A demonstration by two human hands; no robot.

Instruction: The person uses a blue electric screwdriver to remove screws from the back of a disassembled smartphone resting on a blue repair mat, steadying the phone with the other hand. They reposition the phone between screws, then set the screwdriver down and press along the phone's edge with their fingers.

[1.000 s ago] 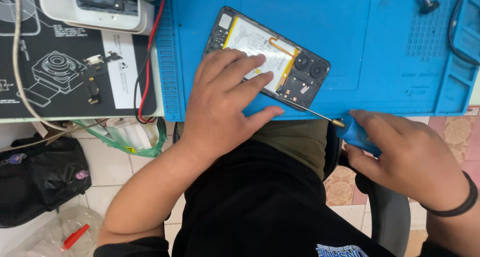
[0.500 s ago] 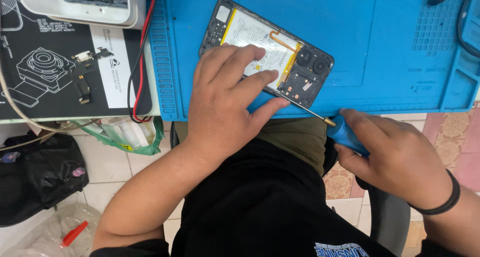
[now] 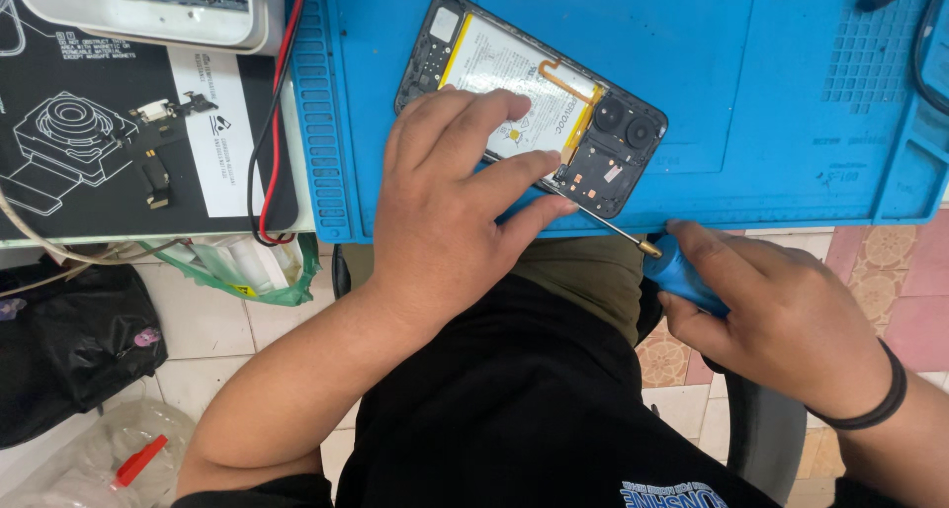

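Note:
An opened phone [image 3: 554,113] with its back cover off lies tilted on the blue work mat [image 3: 751,93]; a white battery and black camera modules show inside. My left hand [image 3: 450,207] rests on the phone's near edge, fingers spread and pressing it down. My right hand [image 3: 781,315] grips a blue-handled screwdriver [image 3: 667,261]. Its thin metal shaft runs up-left to the phone's lower edge, where the tip disappears under my left fingers.
A black mat with white diagrams [image 3: 109,142] lies left, with small parts on it and a white device [image 3: 148,4] above. Red and black wires [image 3: 282,113] run between the mats. A black bag [image 3: 69,350] and plastic bags sit on the tiled floor.
The view has shifted slightly. My right hand with the screwdriver has moved a little left toward the phone, and my left hand stays pressed on the phone.

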